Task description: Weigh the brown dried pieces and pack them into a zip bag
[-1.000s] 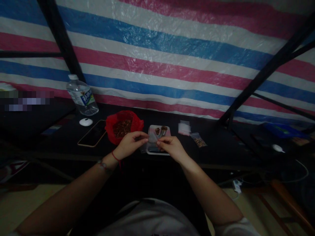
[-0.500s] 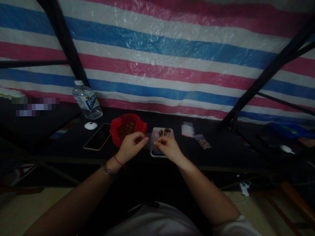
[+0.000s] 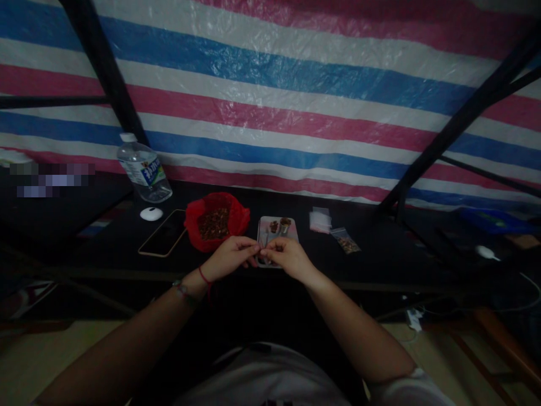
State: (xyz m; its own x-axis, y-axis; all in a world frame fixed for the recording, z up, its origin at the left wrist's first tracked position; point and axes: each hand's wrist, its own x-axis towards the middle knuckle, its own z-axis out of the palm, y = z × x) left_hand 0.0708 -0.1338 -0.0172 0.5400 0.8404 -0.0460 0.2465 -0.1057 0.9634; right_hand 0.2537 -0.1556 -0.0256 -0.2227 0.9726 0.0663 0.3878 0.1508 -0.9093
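My left hand [image 3: 234, 255] and my right hand [image 3: 288, 257] meet at the front of a small white-rimmed tray [image 3: 295, 226]. Both have thumb and fingers pinched on a small clear plastic bag [image 3: 264, 239], mostly hidden by the fingers and hard to make out. On the tray, beyond my fingertips, lie small brown pieces [image 3: 274, 226] beside a little metal cup [image 3: 285, 224]. Left of the tray sits an open red plastic bag [image 3: 195, 217] full of brown bits [image 3: 214, 222].
A stack of empty clear bags [image 3: 320, 220] and a filled zip bag [image 3: 346, 242] lie to the right. Leftward are a phone [image 3: 164, 234], a white mouse-shaped object [image 3: 151, 213] and a large plastic bottle [image 3: 146, 172]. Dark frame bars and a striped sheet stand behind the black table.
My left hand has moved right and slightly down, so its fingertips now meet those of my right hand at the clear bag. The view has shifted slightly.
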